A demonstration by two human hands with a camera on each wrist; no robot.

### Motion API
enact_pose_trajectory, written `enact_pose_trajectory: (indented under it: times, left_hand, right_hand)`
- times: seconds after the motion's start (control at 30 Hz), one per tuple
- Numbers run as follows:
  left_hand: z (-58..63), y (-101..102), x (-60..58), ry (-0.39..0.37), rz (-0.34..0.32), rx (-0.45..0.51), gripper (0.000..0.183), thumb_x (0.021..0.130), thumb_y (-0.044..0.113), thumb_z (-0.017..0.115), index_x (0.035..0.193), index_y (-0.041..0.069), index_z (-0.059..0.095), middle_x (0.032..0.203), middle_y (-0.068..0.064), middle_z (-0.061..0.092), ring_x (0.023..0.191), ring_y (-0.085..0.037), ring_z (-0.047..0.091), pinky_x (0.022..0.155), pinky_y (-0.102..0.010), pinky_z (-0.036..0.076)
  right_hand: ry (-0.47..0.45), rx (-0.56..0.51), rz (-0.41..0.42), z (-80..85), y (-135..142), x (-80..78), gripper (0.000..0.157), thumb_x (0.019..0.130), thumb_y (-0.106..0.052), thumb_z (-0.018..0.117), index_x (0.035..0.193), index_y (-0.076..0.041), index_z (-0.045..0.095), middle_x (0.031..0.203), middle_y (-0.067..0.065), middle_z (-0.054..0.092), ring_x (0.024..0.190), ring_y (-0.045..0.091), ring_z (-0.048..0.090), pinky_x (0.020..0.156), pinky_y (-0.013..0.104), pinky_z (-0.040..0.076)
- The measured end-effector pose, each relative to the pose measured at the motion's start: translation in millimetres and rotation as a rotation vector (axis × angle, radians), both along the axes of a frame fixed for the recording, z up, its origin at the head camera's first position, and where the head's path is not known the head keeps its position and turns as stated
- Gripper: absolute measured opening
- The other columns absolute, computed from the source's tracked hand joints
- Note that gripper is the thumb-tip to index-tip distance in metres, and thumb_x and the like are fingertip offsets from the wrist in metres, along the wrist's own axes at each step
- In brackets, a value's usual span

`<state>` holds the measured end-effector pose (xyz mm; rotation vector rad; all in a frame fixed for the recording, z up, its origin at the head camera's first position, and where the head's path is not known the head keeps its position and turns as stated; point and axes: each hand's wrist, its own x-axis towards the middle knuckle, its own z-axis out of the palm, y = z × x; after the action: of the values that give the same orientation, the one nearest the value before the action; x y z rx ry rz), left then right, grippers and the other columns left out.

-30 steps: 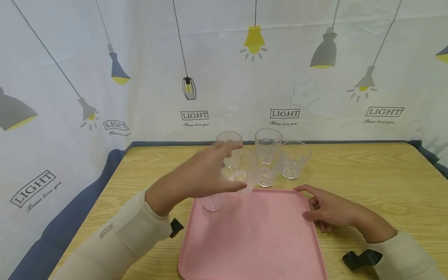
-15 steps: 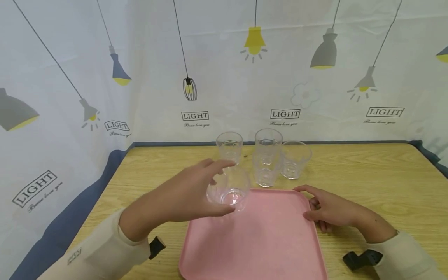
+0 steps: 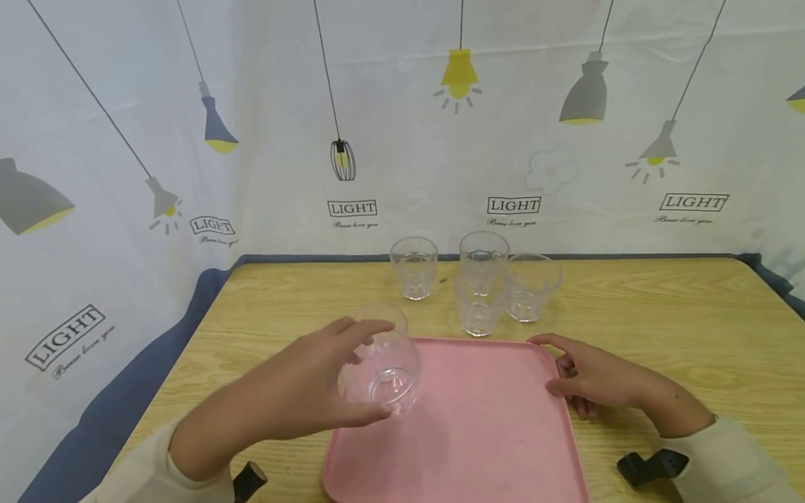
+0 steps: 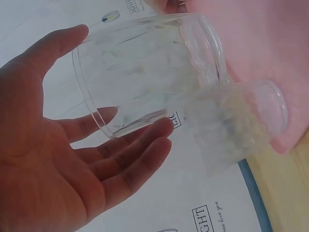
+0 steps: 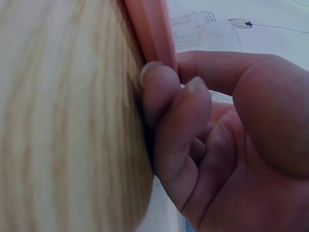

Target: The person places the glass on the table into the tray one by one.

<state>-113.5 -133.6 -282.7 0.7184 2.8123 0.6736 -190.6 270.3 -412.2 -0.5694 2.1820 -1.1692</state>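
Note:
My left hand (image 3: 371,370) grips a clear ribbed glass (image 3: 385,363) between thumb and fingers. It holds the glass tilted just above the near left part of the pink tray (image 3: 478,433). In the left wrist view the glass (image 4: 145,72) lies on its side across my fingertips (image 4: 154,130), with the tray (image 4: 260,43) behind it. My right hand (image 3: 560,367) holds the tray's right rim near the far corner. In the right wrist view its fingers (image 5: 169,96) curl under the tray's rim (image 5: 149,29) on the wooden table (image 5: 63,121).
Several more clear glasses stand on the table beyond the tray: one at the left (image 3: 413,267), a middle group (image 3: 481,279) and one at the right (image 3: 530,286). A lamp-patterned curtain (image 3: 402,140) hangs behind the table (image 3: 660,314).
My left hand has drawn the glass back from the row of glasses, toward me and to the left, over the tray. The right hand has stayed on the tray's rim.

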Motion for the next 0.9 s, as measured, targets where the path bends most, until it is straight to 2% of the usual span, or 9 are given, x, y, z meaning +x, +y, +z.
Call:
enact_pose_trajectory:
  times: [0.1, 0.3, 0.57, 0.73, 0.9]
  left_hand:
    - [-5.7, -4.2, 3.0, -0.008, 0.002, 0.006, 0.083, 0.077, 0.055, 0.081, 0.147, 0.029, 0.045, 0.132, -0.001, 0.058, 0.108, -0.012, 0.065, 0.082, -0.033, 0.056]
    - [-16.9, -11.8, 8.7, -0.049, 0.020, 0.026, 0.081, 0.075, 0.057, 0.081, 0.145, 0.038, 0.044, 0.130, -0.002, 0.059, 0.107, -0.014, 0.066, 0.080, -0.033, 0.057]
    - [-33.8, -16.8, 12.2, -0.059, 0.034, 0.020, 0.083, 0.073, 0.057, 0.083, 0.144, 0.032, 0.048, 0.130, -0.005, 0.060, 0.105, -0.015, 0.068, 0.079, -0.032, 0.057]
    - [-39.3, -17.6, 13.5, -0.070, 0.039, 0.018, 0.085, 0.072, 0.059, 0.082, 0.144, 0.029, 0.049, 0.128, -0.007, 0.061, 0.102, -0.014, 0.067, 0.077, -0.032, 0.056]
    - [-42.2, -17.8, 14.0, -0.085, 0.043, 0.020, 0.085, 0.072, 0.062, 0.081, 0.144, 0.033, 0.048, 0.129, -0.008, 0.061, 0.101, -0.014, 0.066, 0.076, -0.032, 0.056]
  right_hand:
    - [-0.005, -0.005, 0.002, -0.4, 0.5, 0.2, 0.073, 0.098, -0.014, 0.063, 0.156, -0.005, 0.020, 0.078, 0.010, 0.061, 0.048, 0.015, 0.058, 0.042, 0.034, 0.053]
    - [-0.013, -0.005, -0.003, -1.6, 0.7, -0.1, 0.073, 0.098, -0.014, 0.063, 0.157, -0.007, 0.020, 0.078, 0.010, 0.061, 0.048, 0.016, 0.058, 0.042, 0.035, 0.053]
    - [-0.005, 0.004, 0.002, -1.7, 1.1, -0.1, 0.074, 0.098, -0.014, 0.062, 0.157, -0.007, 0.019, 0.078, 0.010, 0.061, 0.048, 0.015, 0.058, 0.042, 0.035, 0.053]
    - [-0.002, -0.007, 0.005, -1.0, 1.5, 0.2, 0.075, 0.098, -0.013, 0.063, 0.157, -0.005, 0.018, 0.076, 0.010, 0.060, 0.047, 0.015, 0.058, 0.042, 0.035, 0.053]
    - [0.007, -0.005, 0.004, 0.4, 2.1, 1.1, 0.074, 0.098, -0.013, 0.062, 0.157, -0.003, 0.018, 0.074, 0.010, 0.059, 0.047, 0.015, 0.058, 0.042, 0.035, 0.053]
